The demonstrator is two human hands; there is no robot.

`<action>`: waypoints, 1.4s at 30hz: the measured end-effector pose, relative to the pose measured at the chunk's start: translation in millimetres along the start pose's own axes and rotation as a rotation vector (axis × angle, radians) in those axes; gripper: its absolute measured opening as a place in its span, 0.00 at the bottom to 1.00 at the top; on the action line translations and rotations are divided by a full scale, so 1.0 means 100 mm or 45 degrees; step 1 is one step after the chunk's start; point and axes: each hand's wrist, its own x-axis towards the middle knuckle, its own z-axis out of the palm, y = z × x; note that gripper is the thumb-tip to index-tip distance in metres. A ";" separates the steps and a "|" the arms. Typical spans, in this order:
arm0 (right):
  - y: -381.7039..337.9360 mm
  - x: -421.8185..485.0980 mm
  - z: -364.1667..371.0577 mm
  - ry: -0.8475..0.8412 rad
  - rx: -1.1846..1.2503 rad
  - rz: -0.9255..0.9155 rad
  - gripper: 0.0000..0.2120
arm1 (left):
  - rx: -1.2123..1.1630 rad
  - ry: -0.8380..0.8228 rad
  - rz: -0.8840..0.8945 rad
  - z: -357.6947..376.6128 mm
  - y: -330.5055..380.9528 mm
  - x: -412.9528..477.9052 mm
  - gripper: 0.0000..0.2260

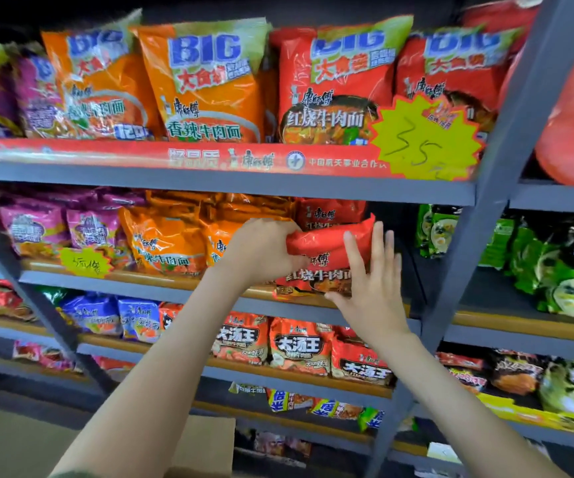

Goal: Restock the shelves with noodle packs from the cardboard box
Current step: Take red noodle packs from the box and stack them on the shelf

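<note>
Two hands set a red noodle pack (327,244) on the second shelf (123,279).

Glossy, crinkled and pillow-shaped, the red plastic pack stood at the shelf's wood-coloured front lip, just right of a row of orange packs (165,243) and in front of another red pack (330,212). The left hand (261,253) gripped its upper left corner with curled fingers; the right hand (371,288) lay flat against its right side, fingers straight and spread. A grey metal upright (478,236) stood close on the right, with green packs (571,281) beyond it. Larger orange and red bags filled the shelf above, behind a spiky yellow price tag (423,139). Below, near the floor, the plain brown cardboard box (206,446) showed between the forearms; its contents could not be seen.
</note>
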 end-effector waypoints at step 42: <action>0.69 1.06 0.47 -1.171 0.177 0.698 0.48 | 0.091 -0.809 0.091 1.04 0.09 0.83 0.36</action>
